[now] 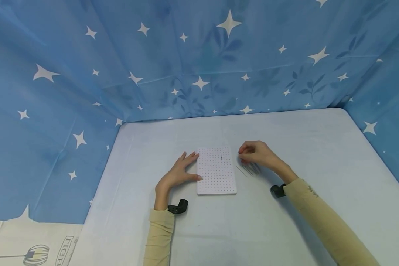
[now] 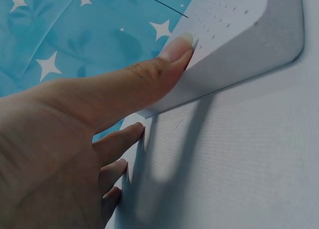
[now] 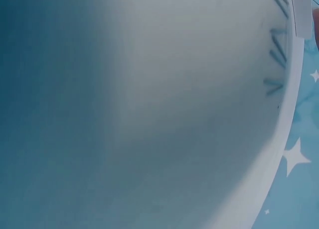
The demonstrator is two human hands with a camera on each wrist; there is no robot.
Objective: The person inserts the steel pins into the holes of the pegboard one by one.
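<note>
Head view puts a white pegboard [image 1: 216, 181] flat on the white tabletop [image 1: 199, 236], nearer its far edge than the bottom of the picture, with thin dark pins [image 1: 248, 169] lying loose just beside the board's right edge. One upright pin [image 1: 221, 156] stands near the board's far right corner. The left hand [image 1: 177, 175] has an open grip, fingers spread and touching the board's left edge, the thumb resting on its rim; since nothing is visible bracing the opposite edge, a sideways push could probably slide the board towards the loose pins and scatter them. The right hand [image 1: 257, 153] has its fingers curled over the pins, but I cannot tell whether its grip holds one, as the right wrist view hides the fingertips. Pins so thin and close together would likely come up in twos, roll away or twist between fingertips. A careless sweep of the right hand across the board's far right corner might knock the upright pin, and a pin meeting the small holes at a slant could skid off the surface
</note>
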